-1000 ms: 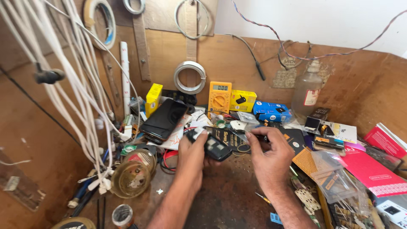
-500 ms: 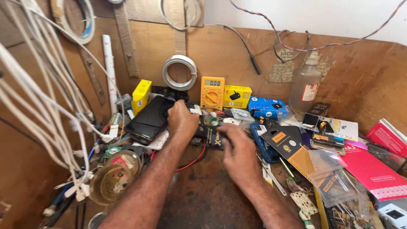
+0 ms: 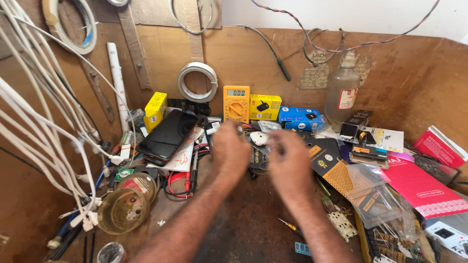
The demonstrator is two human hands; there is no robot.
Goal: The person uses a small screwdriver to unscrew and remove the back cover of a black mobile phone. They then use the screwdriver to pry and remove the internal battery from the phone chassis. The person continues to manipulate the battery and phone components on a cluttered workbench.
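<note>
Left hand (image 3: pixel 230 148) and right hand (image 3: pixel 288 158) hover blurred near white part (image 3: pixel 259 138).

A single head-worn camera looks down and forward from close above the cluttered brown wooden tabletop (image 3: pixel 243 234), facing the plywood back wall (image 3: pixel 399 73), both forearms entering from the bottom edge.

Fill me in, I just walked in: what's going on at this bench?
A person works at a cluttered wooden bench. Both hands are raised over the middle: the left hand and right hand are close together, blurred, around a small white part. A yellow multimeter stands behind; a dark phone lies to the left.
</note>
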